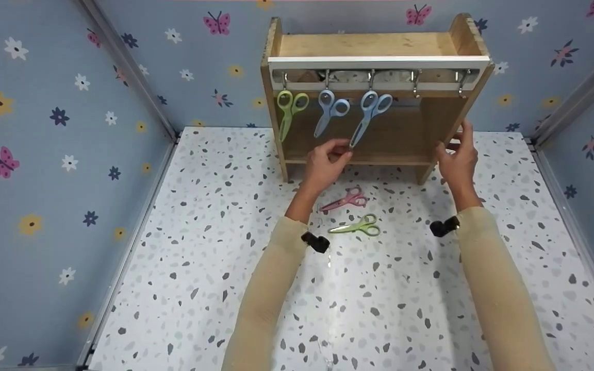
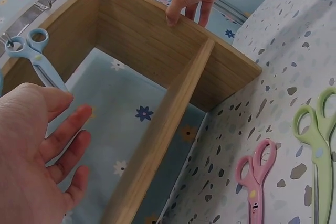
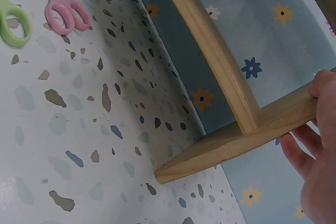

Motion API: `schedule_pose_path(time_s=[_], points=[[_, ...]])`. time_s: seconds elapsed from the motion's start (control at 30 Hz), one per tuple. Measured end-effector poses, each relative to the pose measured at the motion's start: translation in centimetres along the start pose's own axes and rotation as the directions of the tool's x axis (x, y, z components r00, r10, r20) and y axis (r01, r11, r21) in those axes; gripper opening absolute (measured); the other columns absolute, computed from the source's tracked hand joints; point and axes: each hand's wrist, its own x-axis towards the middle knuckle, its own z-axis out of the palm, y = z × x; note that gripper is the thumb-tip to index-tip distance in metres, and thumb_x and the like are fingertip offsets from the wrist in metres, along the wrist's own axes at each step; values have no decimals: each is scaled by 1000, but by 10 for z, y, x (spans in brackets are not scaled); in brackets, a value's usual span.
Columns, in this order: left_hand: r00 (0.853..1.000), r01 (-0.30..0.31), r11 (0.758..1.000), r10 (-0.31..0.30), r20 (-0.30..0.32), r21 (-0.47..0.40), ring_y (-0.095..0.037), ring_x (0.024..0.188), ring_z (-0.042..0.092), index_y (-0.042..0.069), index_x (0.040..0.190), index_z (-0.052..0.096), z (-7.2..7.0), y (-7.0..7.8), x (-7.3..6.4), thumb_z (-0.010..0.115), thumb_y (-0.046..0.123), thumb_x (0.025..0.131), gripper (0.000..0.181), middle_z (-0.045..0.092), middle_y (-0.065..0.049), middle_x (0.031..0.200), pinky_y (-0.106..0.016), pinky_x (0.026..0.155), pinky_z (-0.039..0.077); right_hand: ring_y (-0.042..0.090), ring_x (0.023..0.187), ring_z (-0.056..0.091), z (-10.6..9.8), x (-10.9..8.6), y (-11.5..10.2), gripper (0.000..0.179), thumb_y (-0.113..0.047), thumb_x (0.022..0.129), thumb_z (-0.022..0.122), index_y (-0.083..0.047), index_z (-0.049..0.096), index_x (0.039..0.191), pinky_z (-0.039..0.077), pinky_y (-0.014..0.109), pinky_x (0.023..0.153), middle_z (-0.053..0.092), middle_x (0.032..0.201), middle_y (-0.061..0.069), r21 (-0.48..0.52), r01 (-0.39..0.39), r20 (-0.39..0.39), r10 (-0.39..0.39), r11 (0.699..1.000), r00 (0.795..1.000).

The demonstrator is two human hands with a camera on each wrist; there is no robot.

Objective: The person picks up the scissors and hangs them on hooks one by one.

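Observation:
A wooden rack (image 1: 364, 44) stands against the back wall with a metal hook strip (image 1: 379, 63) across its front. Green scissors (image 1: 286, 116), blue scissors (image 1: 328, 111) and a second pair of blue scissors (image 1: 369, 113) hang from its hooks, handles up. My left hand (image 1: 325, 162) pinches the lower blade end of the second blue pair between thumb and finger; its other fingers (image 2: 68, 150) spread loosely below. With thumb and fingers on either side, my right hand (image 1: 459, 159) grips the edge of the rack's right side panel (image 3: 236, 148).
Pink scissors (image 1: 351, 198) and another green pair (image 1: 361, 225) lie on the speckled white table (image 1: 379, 309) in front of the rack. Two hooks (image 1: 463, 85) at the strip's right end bear nothing. Flower-patterned walls (image 1: 44, 180) enclose the table at left, back and right.

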Motion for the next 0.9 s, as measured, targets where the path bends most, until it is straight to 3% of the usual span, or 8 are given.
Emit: schedule_pose_path(time_s=[0.3, 0.57, 0.9], points=[[999, 15, 999, -13, 48, -29, -38, 124, 79, 1, 152, 67, -1, -3, -3, 71, 9, 110, 42, 81, -22, 135, -38, 97, 67, 35, 128, 72, 0, -1, -1, 70, -13, 113, 57, -35, 33, 175, 63, 47, 107, 65, 155, 19, -20, 3, -7, -3, 1000, 1000], [997, 40, 999, -38, 64, -37, -39, 127, 79, 4, 156, 65, 0, -3, -3, 70, 9, 110, 46, 79, -21, 140, -37, 96, 67, 36, 129, 73, 0, -1, -1, 71, -12, 112, 57, -35, 34, 175, 62, 36, 99, 66, 154, 18, -32, -1, -15, 0, 999, 1000], [997, 39, 999, -37, 66, -22, -37, 127, 79, 3, 154, 65, 0, -10, -3, 70, 9, 110, 45, 79, -21, 140, -39, 101, 67, 38, 129, 73, 1, 0, 1, 71, -12, 112, 56, -35, 34, 175, 62, 41, 101, 66, 154, 19, -28, 16, -21, -16, 999, 1000]])
